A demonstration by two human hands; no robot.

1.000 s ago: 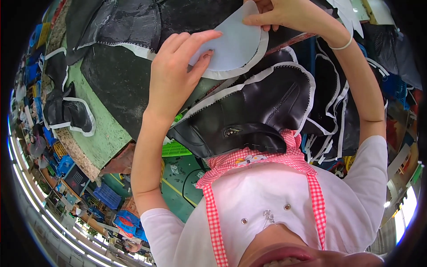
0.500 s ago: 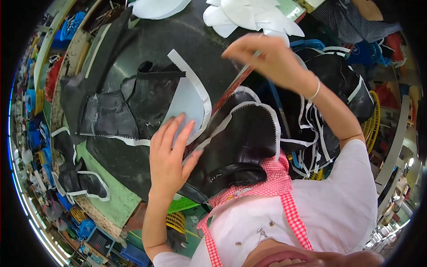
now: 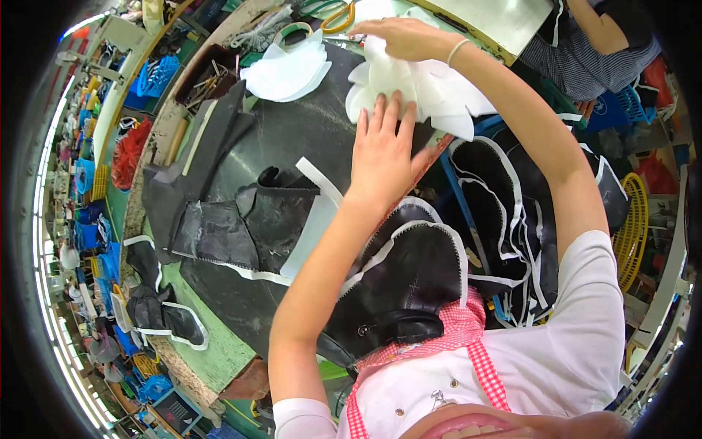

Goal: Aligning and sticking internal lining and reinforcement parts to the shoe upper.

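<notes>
My left hand (image 3: 384,150) lies with spread fingers on the near side of a pile of white curved cut pieces (image 3: 431,88). My right hand (image 3: 417,38) is stretched over the pile's far end, fingers extended leftward and a white piece rising just under them. Black leather shoe-upper pieces (image 3: 409,267) with white-taped, zigzag-stitched edges lie across my lap. On the dark table mat (image 3: 285,139), left of my forearm, rests another black upper (image 3: 219,230) with a pale lining piece (image 3: 311,234) and white strip, partly hidden by my arm.
A smaller white stack (image 3: 289,73) sits at the far left of the mat, near a tape roll (image 3: 296,33) and orange-handled scissors (image 3: 340,18). More taped black pieces (image 3: 504,197) hang at right by a yellow basket (image 3: 635,219). Another person's arm (image 3: 596,29) shows far right.
My left hand has left the pale lining piece and moved away from me onto the white pile. My right hand has also gone farther, over the pile. The view has shifted.
</notes>
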